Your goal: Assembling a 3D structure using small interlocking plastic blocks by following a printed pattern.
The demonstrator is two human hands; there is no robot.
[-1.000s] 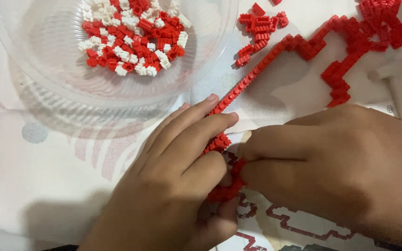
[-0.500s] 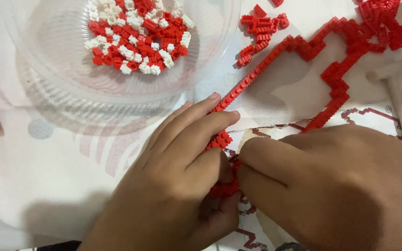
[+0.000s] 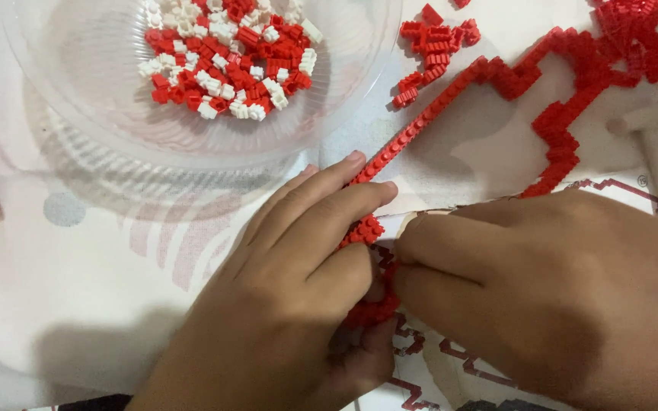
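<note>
Both hands' grip [image 3: 378, 274] pinches red brick chain [image 3: 451, 106].

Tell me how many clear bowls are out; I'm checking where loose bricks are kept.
1. The clear bowl sits at top left, above the left hand, holding red and white bricks. More could lie outside the frame.

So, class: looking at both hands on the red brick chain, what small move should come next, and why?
Probably press the bricks together where the left hand and right hand meet: both pinch the red brick chain at that spot, above the printed sheet.
</note>
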